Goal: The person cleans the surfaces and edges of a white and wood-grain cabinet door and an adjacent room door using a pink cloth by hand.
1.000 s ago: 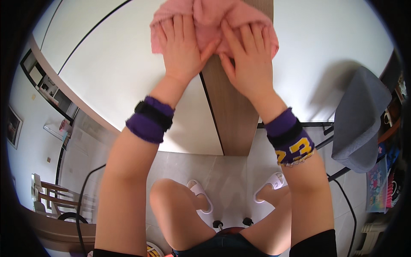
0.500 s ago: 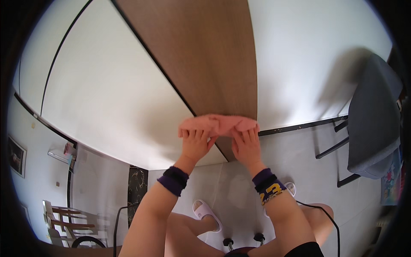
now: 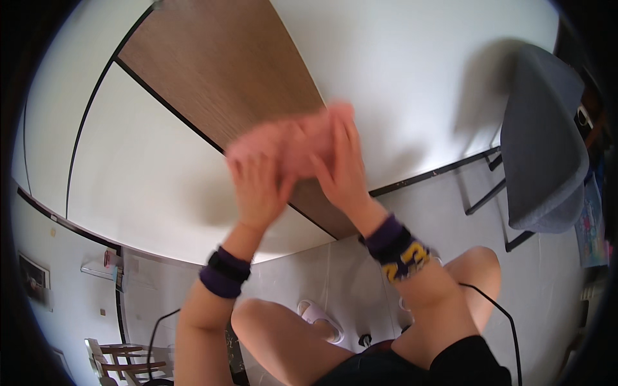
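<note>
White surface [image 3: 412, 71] R of brown panel [image 3: 219, 58], white front [image 3: 154, 174] to its L. Grey chair [image 3: 547, 141] well R of panel. Pink cloth [image 3: 293, 145], bunched & blurred, before panel's lower part; contact w/ it can't tell. R hand [image 3: 342, 177] on cloth's R end, fingers extended, thumb apart; L hand [image 3: 259, 196] on its L end, fingers a bit spread; grip unclear, both. Cloth work prob. mid-way; amt done/left can't tell.

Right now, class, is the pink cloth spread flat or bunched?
Bunched: the pink cloth forms a thick, rumpled pad under the left hand and right hand. Blur hides whether it is also neatly folded.
</note>
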Demonstrator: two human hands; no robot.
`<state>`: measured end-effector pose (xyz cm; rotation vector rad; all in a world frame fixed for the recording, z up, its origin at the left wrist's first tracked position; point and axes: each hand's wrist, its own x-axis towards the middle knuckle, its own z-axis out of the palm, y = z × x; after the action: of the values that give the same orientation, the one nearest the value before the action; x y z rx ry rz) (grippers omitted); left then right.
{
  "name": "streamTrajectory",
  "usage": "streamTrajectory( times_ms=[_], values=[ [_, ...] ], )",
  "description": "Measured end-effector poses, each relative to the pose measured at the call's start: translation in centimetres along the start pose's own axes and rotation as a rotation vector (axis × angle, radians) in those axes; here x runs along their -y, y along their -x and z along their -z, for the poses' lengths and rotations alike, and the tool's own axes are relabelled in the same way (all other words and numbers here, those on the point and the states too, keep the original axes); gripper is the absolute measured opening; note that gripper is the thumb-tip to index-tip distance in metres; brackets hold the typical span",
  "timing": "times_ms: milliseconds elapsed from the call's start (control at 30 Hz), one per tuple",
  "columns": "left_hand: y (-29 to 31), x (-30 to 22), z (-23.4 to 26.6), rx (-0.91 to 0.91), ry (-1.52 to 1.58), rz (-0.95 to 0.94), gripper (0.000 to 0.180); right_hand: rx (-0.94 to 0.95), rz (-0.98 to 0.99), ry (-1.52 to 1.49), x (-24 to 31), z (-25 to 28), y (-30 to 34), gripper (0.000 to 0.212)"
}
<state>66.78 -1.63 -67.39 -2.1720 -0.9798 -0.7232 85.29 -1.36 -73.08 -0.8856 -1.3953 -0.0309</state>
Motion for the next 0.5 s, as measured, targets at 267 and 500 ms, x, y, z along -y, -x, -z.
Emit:
streamTrajectory(
  times_ms=[267,500],
  values=[
    [-5.9,0.2,1.6,-0.234,-0.224,0.017,0.063,-0.141,0.076,-0.048,2.6,-1.3,-7.6,0.074],
    [7.6,-3.5,-7.8,0.07,-0.214,-0.04,0.045,-0.008,-0.216,0.019,-4.6,-1.6,8.3,0.076]
  ],
)
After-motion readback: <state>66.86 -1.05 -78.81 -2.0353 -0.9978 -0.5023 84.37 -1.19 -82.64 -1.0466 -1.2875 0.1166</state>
